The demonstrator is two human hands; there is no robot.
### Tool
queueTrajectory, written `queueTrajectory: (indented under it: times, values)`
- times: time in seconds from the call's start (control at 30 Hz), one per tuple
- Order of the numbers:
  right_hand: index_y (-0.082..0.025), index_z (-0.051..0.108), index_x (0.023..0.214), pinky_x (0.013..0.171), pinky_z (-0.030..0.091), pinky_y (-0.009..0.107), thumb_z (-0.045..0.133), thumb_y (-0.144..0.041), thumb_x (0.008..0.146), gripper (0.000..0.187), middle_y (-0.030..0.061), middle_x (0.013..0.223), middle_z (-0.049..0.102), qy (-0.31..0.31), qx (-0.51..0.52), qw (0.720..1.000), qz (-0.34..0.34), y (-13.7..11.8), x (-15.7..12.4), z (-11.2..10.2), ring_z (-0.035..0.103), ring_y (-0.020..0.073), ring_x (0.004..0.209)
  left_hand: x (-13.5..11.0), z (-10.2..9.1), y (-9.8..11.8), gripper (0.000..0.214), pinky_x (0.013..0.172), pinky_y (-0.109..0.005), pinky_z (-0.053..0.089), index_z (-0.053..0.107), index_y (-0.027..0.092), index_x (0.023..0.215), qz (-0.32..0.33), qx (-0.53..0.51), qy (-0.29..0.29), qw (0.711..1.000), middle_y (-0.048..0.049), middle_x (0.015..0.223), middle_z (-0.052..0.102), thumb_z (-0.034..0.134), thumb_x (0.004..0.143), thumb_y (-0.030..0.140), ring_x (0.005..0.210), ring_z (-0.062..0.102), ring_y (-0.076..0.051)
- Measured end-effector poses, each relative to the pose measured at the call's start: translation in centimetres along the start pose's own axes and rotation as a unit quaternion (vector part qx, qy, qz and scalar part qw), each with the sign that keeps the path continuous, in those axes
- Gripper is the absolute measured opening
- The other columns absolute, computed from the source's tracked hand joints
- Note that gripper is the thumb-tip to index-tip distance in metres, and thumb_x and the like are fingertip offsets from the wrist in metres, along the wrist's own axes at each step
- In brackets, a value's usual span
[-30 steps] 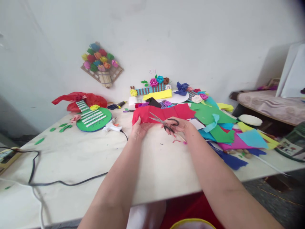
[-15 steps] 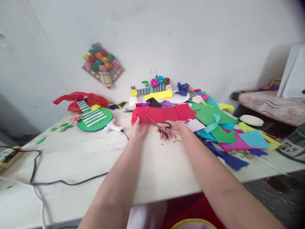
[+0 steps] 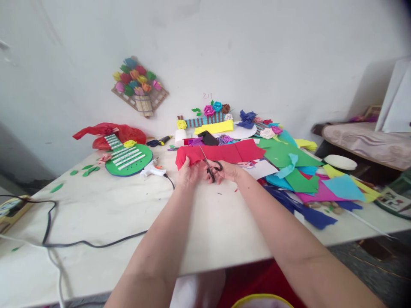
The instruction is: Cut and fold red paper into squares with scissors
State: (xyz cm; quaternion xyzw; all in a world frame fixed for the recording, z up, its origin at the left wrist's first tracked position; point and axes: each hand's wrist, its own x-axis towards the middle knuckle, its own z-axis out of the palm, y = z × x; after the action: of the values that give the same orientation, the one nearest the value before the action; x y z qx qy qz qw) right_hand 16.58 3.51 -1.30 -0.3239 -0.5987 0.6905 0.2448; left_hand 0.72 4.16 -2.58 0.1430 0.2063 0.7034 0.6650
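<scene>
A long red paper sheet point(image 3: 231, 152) lies across the far middle of the white table point(image 3: 105, 214). My left hand point(image 3: 189, 172) grips the sheet's left end, fingers curled over its near edge. My right hand point(image 3: 227, 171) holds black-handled scissors point(image 3: 208, 164) with fingers through the loops. The blades point up and away into the red paper, right beside my left hand.
Loose coloured paper sheets point(image 3: 302, 179) cover the table's right side. A white glue gun point(image 3: 152, 171) with a black cord point(image 3: 80, 244) lies left of my hands. A green round craft piece point(image 3: 128, 158), a red plastic bag point(image 3: 109, 132) and paper flowers point(image 3: 212, 115) sit further back.
My right hand has carried the scissors leftward to my left hand, and the blades have swung from pointing left to pointing up into the red paper.
</scene>
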Motion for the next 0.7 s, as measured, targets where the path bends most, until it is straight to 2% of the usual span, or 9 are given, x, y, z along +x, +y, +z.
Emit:
queueTrajectory:
  times: [0.17,0.33,0.47,0.7]
  values:
    - [-0.015,0.052,0.097,0.038,0.047,0.022,0.049,-0.056,0.08,0.044,0.0072,0.072,0.067,0.051,0.01,0.998,-0.025,0.6,0.8,0.7,0.064,0.0164,0.055,-0.4,0.1,-0.1,0.028,0.084,-0.029,0.047,0.06,0.012,0.098,-0.007,-0.009,-0.015,1.0,-0.0102,0.084,0.066,0.038,0.091,0.027,0.084,0.063,-0.017]
    - [-0.014,0.055,0.093,0.034,0.041,0.018,0.053,-0.054,0.08,0.042,0.0047,0.065,0.064,0.1,-0.012,0.993,-0.062,0.8,0.7,0.9,0.058,0.0118,0.047,0.1,-0.5,0.2,0.02,0.084,-0.032,0.048,0.06,0.017,0.097,0.055,-0.023,-0.021,0.998,-0.007,0.084,0.066,0.045,0.087,0.026,0.081,0.063,-0.016]
    - [-0.014,0.055,0.089,0.032,0.037,0.017,0.054,-0.049,0.081,0.037,0.003,0.063,0.063,0.119,-0.015,0.99,-0.079,0.6,0.5,1.0,0.056,0.01,0.045,0.6,-1.0,0.5,0.023,0.085,-0.03,0.047,0.06,0.019,0.097,0.073,-0.02,-0.036,0.996,-0.0074,0.087,0.066,0.044,0.088,0.032,0.087,0.062,-0.016]
    - [-0.014,0.056,0.091,0.032,0.038,0.017,0.056,-0.045,0.08,0.033,0.0026,0.064,0.063,0.13,-0.011,0.987,-0.099,0.9,0.7,0.7,0.057,0.0108,0.047,0.5,-1.2,1.2,0.014,0.086,-0.032,0.046,0.059,0.019,0.094,0.104,-0.029,-0.011,0.994,-0.0046,0.091,0.067,0.048,0.084,0.017,0.089,0.062,-0.015]
